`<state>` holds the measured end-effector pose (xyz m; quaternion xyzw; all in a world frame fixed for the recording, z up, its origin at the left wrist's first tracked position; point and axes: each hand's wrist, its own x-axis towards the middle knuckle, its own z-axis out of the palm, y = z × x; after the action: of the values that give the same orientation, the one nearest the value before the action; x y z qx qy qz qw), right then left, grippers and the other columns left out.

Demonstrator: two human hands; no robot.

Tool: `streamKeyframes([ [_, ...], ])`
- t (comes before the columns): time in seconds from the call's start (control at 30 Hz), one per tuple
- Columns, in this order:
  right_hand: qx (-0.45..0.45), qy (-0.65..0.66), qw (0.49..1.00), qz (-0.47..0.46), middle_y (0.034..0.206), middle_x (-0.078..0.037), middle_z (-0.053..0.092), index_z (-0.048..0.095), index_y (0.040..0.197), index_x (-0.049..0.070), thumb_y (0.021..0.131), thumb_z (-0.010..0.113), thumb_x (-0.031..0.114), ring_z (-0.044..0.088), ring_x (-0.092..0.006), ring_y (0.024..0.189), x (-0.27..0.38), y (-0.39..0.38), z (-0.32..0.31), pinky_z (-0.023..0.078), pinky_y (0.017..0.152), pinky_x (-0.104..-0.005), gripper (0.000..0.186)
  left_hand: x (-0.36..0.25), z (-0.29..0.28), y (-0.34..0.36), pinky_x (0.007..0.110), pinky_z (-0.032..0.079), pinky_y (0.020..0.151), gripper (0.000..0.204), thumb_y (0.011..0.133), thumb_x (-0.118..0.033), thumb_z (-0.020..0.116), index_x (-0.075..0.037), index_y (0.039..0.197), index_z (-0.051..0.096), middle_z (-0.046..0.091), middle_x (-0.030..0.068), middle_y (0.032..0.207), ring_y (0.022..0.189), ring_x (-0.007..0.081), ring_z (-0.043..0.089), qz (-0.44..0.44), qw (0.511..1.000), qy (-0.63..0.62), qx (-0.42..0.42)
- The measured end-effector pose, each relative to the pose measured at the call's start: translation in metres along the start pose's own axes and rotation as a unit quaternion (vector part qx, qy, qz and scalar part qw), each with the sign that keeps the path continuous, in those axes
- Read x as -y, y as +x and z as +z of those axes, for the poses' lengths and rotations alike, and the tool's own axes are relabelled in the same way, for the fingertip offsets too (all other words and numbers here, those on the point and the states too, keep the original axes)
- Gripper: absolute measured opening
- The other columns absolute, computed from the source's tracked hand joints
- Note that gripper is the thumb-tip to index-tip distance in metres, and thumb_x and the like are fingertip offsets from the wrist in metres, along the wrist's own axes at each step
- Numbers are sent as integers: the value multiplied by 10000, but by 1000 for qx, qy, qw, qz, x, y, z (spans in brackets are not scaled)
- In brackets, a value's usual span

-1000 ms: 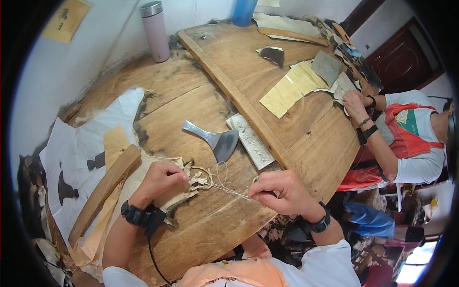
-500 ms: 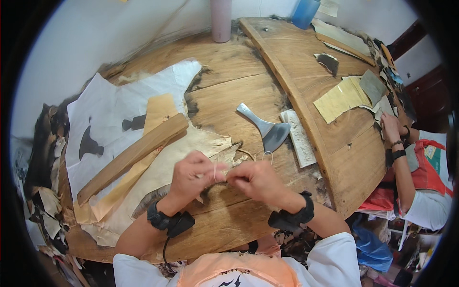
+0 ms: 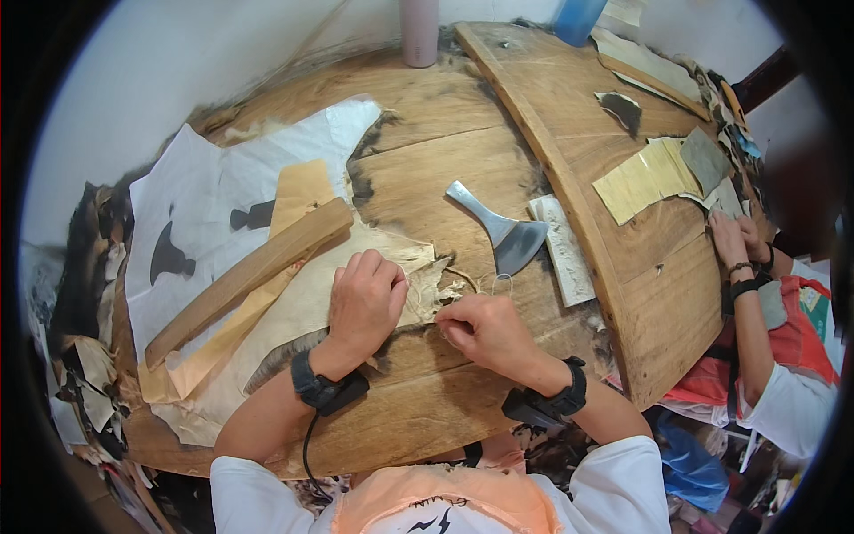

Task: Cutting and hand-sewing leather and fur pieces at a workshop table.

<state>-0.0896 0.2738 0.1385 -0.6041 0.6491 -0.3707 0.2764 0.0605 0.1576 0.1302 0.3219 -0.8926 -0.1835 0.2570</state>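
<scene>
My left hand point(image 3: 367, 298) is over the pale hide point(image 3: 311, 316), its fingers bent and closed near the ragged right end; their tips and anything between them are hidden. Just right of that torn end, my right hand point(image 3: 494, 327) is closed in a pinch. A loop of thin white thread point(image 3: 503, 278) stands up behind its knuckles, and the thread runs into that hand. Beyond it lies a metal knife point(image 3: 498, 231) with a wide curved blade, apart from both hands.
A wooden bar point(image 3: 253, 283) weighs down tan paper and a white sheet point(image 3: 209, 196) on the hide. Beside the knife lies a whitish block point(image 3: 562, 254). A raised plank edge point(image 3: 543, 169) crosses the table. At right, a co-worker's hands point(image 3: 734, 236) touch pale and grey pieces.
My hands, close together over the thread before, have parted. The left has risen and turned knuckles-up over the hide; the right has shifted slightly right. The view has moved a little.
</scene>
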Motion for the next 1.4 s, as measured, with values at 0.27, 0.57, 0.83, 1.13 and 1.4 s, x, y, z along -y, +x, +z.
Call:
streamKeyframes([
  [0.27, -33, -45, 998, 37, 727, -138, 614, 659, 792, 41, 719, 606, 56, 591, -283, 651, 1, -20, -38, 469, 590, -352, 90, 14, -4, 14, 406, 398, 658, 107, 810, -80, 556, -15, 811, 471, 488, 146, 776, 751, 345, 492, -31, 991, -43, 124],
  [0.57, 90, 199, 976, 19, 626, -44, 558, 676, 794, 19, 711, 638, 20, 483, -102, 530, 27, -53, -111, 343, 470, -248, 92, 20, -15, 28, 338, 434, 657, 92, 811, -84, 576, 3, 838, 572, 569, 126, 786, 729, 265, 560, -63, 977, -108, 171],
  [0.83, 23, 88, 995, 40, 667, -50, 586, 669, 839, 52, 724, 621, 23, 497, -142, 518, 23, -67, -114, 368, 477, -259, 128, 15, 3, 46, 240, 459, 597, 99, 744, -114, 703, -20, 774, 696, 664, 63, 708, 658, 108, 601, -64, 884, -319, 337],
  [1.13, -20, 33, 998, 41, 696, -83, 604, 661, 841, 27, 714, 610, -9, 563, -176, 582, 50, -95, -129, 428, 529, -277, 142, 16, 12, 46, 245, 425, 541, 126, 765, -136, 668, -14, 750, 692, 626, 56, 629, 579, 95, 557, -96, 898, -278, 327],
  [1.4, -354, -447, 798, 197, 776, -141, 609, 650, 885, 20, 760, 604, 17, 597, -278, 691, 25, -124, -162, 460, 616, -325, 133, 22, -6, 36, 250, 441, 623, 153, 780, -145, 661, -6, 840, 688, 655, 69, 804, 706, 141, 588, -79, 926, -330, 167],
])
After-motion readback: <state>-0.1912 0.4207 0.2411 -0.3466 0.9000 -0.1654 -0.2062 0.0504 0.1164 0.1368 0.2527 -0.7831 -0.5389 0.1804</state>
